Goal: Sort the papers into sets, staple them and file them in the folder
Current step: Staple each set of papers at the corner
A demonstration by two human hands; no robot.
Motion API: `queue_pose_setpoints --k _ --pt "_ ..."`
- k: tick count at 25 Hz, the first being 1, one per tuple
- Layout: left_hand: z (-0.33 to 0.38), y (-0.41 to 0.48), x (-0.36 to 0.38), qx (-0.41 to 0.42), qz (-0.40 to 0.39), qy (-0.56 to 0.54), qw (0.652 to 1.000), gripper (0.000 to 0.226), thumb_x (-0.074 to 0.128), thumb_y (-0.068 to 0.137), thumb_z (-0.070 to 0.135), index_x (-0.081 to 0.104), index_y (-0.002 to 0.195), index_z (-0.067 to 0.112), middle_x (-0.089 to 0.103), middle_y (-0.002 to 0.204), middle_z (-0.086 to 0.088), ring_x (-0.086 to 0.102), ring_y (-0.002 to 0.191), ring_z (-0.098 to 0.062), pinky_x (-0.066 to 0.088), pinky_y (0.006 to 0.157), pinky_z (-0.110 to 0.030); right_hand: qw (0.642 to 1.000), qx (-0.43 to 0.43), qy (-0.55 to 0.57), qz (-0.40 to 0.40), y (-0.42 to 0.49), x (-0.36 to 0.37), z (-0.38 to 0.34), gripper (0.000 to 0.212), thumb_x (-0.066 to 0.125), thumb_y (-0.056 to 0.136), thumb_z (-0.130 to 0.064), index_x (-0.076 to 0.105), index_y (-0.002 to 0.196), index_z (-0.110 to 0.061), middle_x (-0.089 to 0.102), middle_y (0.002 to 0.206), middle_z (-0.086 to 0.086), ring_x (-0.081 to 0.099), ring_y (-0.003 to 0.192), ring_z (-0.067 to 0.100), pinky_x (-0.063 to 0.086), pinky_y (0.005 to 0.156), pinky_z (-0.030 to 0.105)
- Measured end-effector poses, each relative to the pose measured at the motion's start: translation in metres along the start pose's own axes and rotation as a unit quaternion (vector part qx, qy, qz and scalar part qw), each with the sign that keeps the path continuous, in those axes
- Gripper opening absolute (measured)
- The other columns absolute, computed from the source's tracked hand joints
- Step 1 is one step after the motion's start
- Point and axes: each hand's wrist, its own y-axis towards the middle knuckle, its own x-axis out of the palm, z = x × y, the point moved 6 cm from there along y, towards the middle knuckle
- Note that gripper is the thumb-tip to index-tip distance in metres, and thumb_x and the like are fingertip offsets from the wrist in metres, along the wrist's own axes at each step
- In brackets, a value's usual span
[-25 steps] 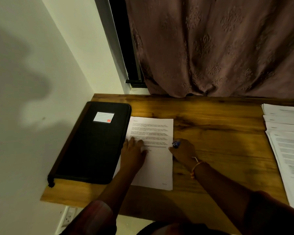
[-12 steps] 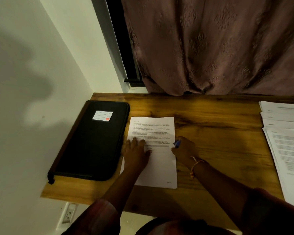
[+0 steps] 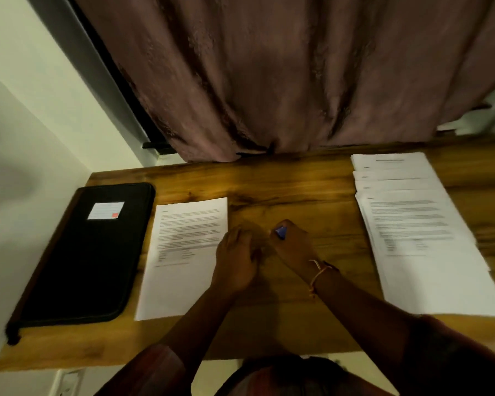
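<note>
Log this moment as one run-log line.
left hand: at right edge of printed sheet | right hand: grips blue stapler | black folder: closed, desk left | paper stack: desk right

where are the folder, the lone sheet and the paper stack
folder (image 3: 77,264), head view, middle of its black cover
sheet (image 3: 177,284), head view, blank lower half
stack (image 3: 435,281), head view, top sheet's blank part
</note>
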Motion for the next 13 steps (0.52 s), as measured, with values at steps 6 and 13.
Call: queue_pose_setpoints --k 6,13 --pt "0.152 0.024 0.071 0.086 -0.068 -0.015 0.994 0.054 0.06 0.099 0.027 0.044 0.148 0.013 0.035 0.158 -0.008 0.029 0.147 -0.028 0.031 0.119 -0.043 0.995 0.041 0.005 0.095 -0.017 -0.119 0.095 0.022 0.065 0.093 -0.022 0.059 0.109 -0.007 0.064 0.094 0.009 0.063 0.088 0.026 0.04 0.071 0.026" --pt "0.233 0.05 0.134 0.098 -0.124 0.001 0.987 0.055 0.061 0.098 0.029 0.041 0.148 0.019 0.04 0.155 -0.003 0.036 0.143 -0.023 0.04 0.113 -0.038 0.986 0.12 0.037 0.108 -0.004 -0.2 0.204 0.02 0.062 0.096 -0.032 0.061 0.1 -0.012 0.072 0.09 0.009 0.07 0.075 0.022 0.053 0.066 0.027"
